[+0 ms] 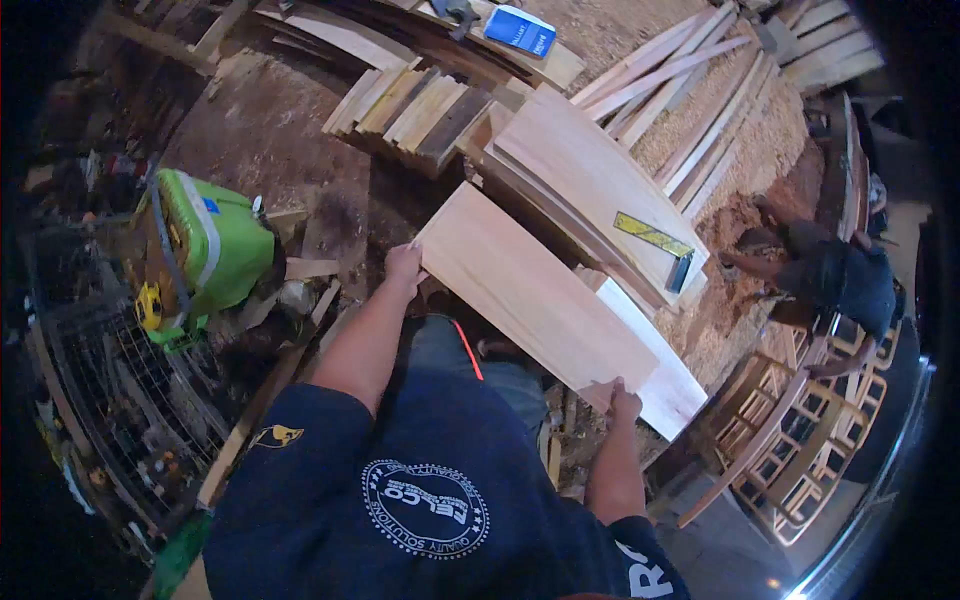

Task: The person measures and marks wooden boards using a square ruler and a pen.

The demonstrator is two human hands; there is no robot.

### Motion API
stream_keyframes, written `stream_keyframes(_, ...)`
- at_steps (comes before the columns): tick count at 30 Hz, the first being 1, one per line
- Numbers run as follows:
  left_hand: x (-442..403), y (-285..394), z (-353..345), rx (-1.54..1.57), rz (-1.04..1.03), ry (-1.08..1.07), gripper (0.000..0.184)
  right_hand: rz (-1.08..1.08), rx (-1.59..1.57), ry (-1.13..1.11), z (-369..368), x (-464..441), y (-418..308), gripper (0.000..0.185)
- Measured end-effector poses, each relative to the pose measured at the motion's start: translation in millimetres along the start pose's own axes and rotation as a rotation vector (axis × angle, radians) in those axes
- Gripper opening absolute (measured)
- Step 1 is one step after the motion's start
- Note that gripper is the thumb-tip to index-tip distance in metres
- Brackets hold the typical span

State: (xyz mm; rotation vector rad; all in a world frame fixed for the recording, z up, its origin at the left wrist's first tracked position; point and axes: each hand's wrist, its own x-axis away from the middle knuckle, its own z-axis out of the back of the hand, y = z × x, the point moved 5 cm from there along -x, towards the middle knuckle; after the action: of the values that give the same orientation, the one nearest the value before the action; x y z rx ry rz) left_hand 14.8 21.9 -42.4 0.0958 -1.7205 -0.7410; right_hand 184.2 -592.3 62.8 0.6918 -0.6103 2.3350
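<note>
A wide wooden board (530, 290) lies across both hands in front of the person's body, running slantwise from the upper left to the lower right. The left hand (404, 266) has hold of it at the left end, near the corner closest to the person. Its fingers are closed in on the wood, with no gap showing between hand and board; how they sit on the underside is hidden. The right hand (624, 402) grips the other end, on the side towards the body. Its fingers are bent tight at the edge, with part of the hand over the top face and the rest out of sight below.

A paler board (672, 392) shows from under the right end of the held one, close to the right hand; whether the fingers also touch it, I cannot tell. Just beyond is a stack of wide boards (570, 165), with a yellow-bladed square (652, 238) lying flat on top near its right end. Short planks (415, 112) are piled to the left of that stack, and long strips (685, 75) lie beyond it on sawdust. A green container (225, 245) is off to the left. Another person (840, 280) bends at the right, near some wooden frames (800, 450).
</note>
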Motion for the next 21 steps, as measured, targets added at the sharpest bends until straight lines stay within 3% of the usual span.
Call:
stream_keyframes(2,10.0,-27.1,-2.3,0.022,0.048,0.060,0.025,0.099,0.211,0.041,39.5,33.0,-3.3,0.076)
stream_keyframes(3,-22.3,48.6,1.3,-0.036,-0.030,0.122,0.024,0.158,-0.039,-0.074,-25.3,14.0,-55.6,0.068)
stream_keyframes(5,18.5,45.3,-6.3,-0.110,0.067,0.212,0.022,0.159,-0.335,-0.188,16.8,30.9,-42.8,0.053)
stream_keyframes(6,-8.3,21.9,7.1,-0.190,0.106,0.160,0.021,0.180,-0.296,-0.231,39.6,45.3,-56.0,0.043)
stream_keyframes(13,-19.5,-16.0,37.3,-0.126,0.161,0.334,0.025,0.348,-0.405,-0.193,73.1,103.6,-144.7,0.040)
stream_keyframes(15,-17.8,-28.4,44.7,-0.021,0.140,0.402,0.026,0.497,-0.485,-0.207,76.7,147.7,-195.5,0.040)
stream_keyframes(18,2.3,-29.4,21.0,0.216,0.108,-0.017,0.026,0.656,-0.479,-0.253,69.5,172.0,-243.6,0.039)
stream_keyframes(20,47.2,-0.8,-18.6,0.035,0.212,-0.197,0.036,0.683,-0.413,-0.334,56.1,205.5,-285.0,0.036)
stream_keyframes(21,81.8,25.5,-49.1,-0.018,0.186,-0.411,0.057,0.663,-0.369,-0.389,45.1,232.1,-307.8,0.033)
